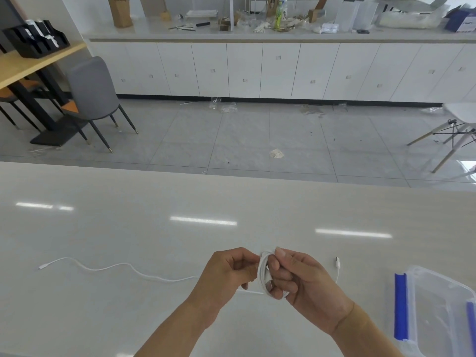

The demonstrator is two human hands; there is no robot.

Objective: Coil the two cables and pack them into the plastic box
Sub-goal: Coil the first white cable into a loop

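Gripping white cable coil w/ both hands: left hand, right hand. Loose tail runs left; plastic box lower right, nearer right hand.

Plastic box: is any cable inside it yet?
No. The plastic box shows no cable inside; one white cable lies loose on the table, the other coil is in the hands.

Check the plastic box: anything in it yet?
Looks empty. Through the clear plastic box only its bare bottom shows; part is out of frame. The coiled cable is between both hands.
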